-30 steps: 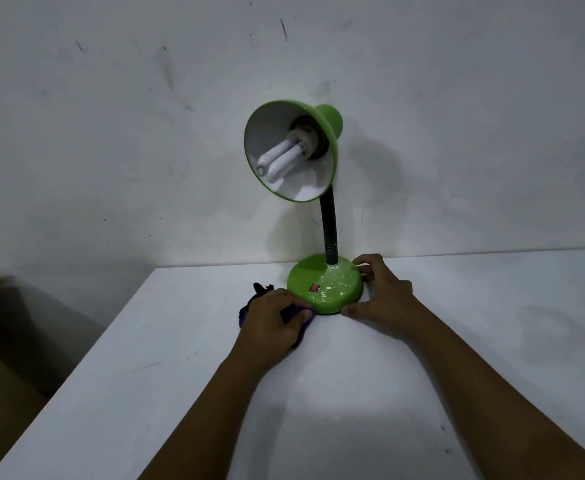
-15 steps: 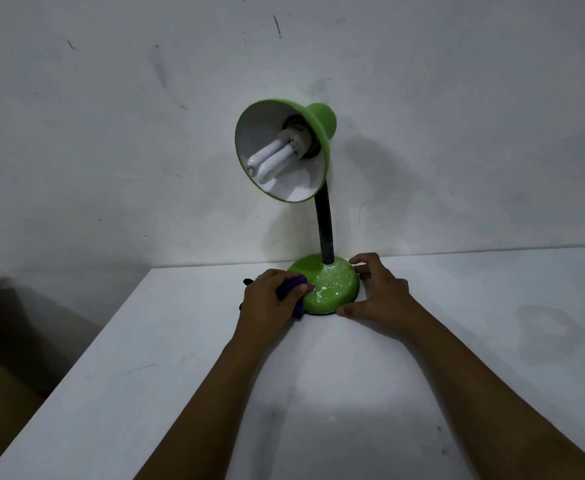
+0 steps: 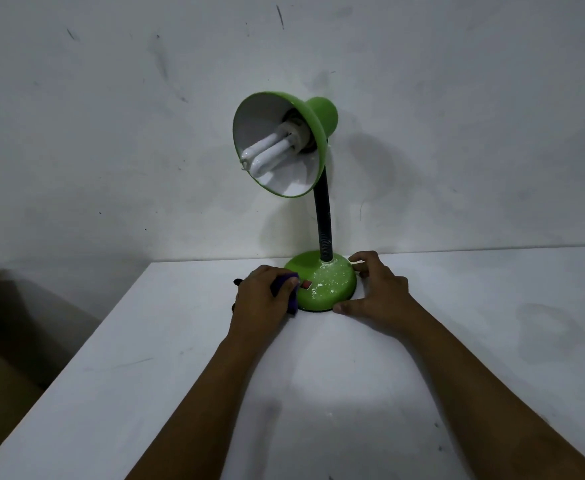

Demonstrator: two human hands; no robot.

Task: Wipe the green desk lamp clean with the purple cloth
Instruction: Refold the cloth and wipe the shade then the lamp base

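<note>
The white table (image 3: 318,393) carries the green desk lamp (image 3: 320,285) at its 12 o'clock edge, the shade tilted toward 10 o'clock. The right hand (image 3: 381,292) cups the base's 3 o'clock side, thumb and fingers spread. The left hand (image 3: 259,296) grips the purple cloth (image 3: 289,289) against the base at 9 o'clock.

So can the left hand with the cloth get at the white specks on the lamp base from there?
Probably yes: the left hand presses the cloth against the base, nothing between it and the specks.
</note>
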